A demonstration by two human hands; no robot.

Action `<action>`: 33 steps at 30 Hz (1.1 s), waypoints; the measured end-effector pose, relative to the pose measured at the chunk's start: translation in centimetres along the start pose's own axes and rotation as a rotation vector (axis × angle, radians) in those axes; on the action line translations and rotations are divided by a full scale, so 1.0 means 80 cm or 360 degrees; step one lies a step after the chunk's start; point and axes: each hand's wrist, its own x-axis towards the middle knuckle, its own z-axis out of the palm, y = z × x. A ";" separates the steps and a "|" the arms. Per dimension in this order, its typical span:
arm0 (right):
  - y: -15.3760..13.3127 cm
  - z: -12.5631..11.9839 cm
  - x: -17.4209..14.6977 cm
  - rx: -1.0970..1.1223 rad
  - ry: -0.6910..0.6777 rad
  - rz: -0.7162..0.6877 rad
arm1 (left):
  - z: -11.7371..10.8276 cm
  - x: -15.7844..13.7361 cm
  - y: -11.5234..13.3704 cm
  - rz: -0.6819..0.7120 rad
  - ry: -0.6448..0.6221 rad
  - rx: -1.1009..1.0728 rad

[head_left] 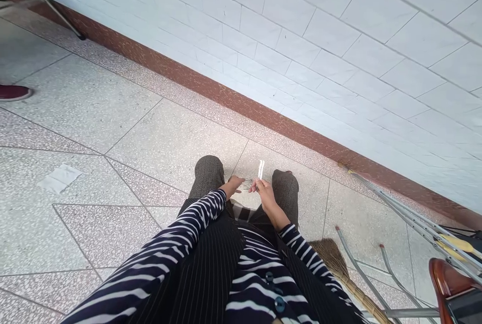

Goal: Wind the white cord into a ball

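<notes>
Both of my hands are low in front of my lap, between my knees. My right hand (pixel 264 192) is closed round the lower end of a narrow white strip (pixel 261 169), which points up and away from me. The strip looks folded or doubled; what it is made of I cannot tell. My left hand (pixel 233 185) is just to the left, fingers stretched toward the right hand and thumb apart. In the gap between the hands are fine dark strands (pixel 247 184), too thin to make out clearly.
A tiled wall (pixel 286 37) with a brown baseboard (pixel 226 95) runs ahead. To my right are a straw broom (pixel 331 256), a bent metal frame (pixel 352 253), metal crutches (pixel 391 201) and a wooden chair part (pixel 446 276). White paper (pixel 62 178) and another person's shoe (pixel 15 93) are left.
</notes>
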 end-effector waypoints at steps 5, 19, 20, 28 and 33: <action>0.003 0.000 0.013 -0.0180 0.0063 -0.0083 | 0.005 -0.020 0.012 0.0081 0.0064 0.0136; -0.087 -0.024 0.031 -0.0565 0.0168 -0.0424 | 0.050 -0.104 0.156 0.1144 -0.0427 -0.0009; -0.094 -0.027 0.027 -0.0571 0.0188 -0.0458 | 0.048 -0.111 0.164 0.1192 -0.0438 -0.0027; -0.199 -0.057 -0.037 -0.0878 0.0563 -0.1240 | 0.029 -0.159 0.234 0.1331 -0.0621 0.0324; -0.282 -0.042 -0.059 -0.1393 0.0342 -0.1641 | 0.023 -0.201 0.281 0.1580 -0.0557 0.0936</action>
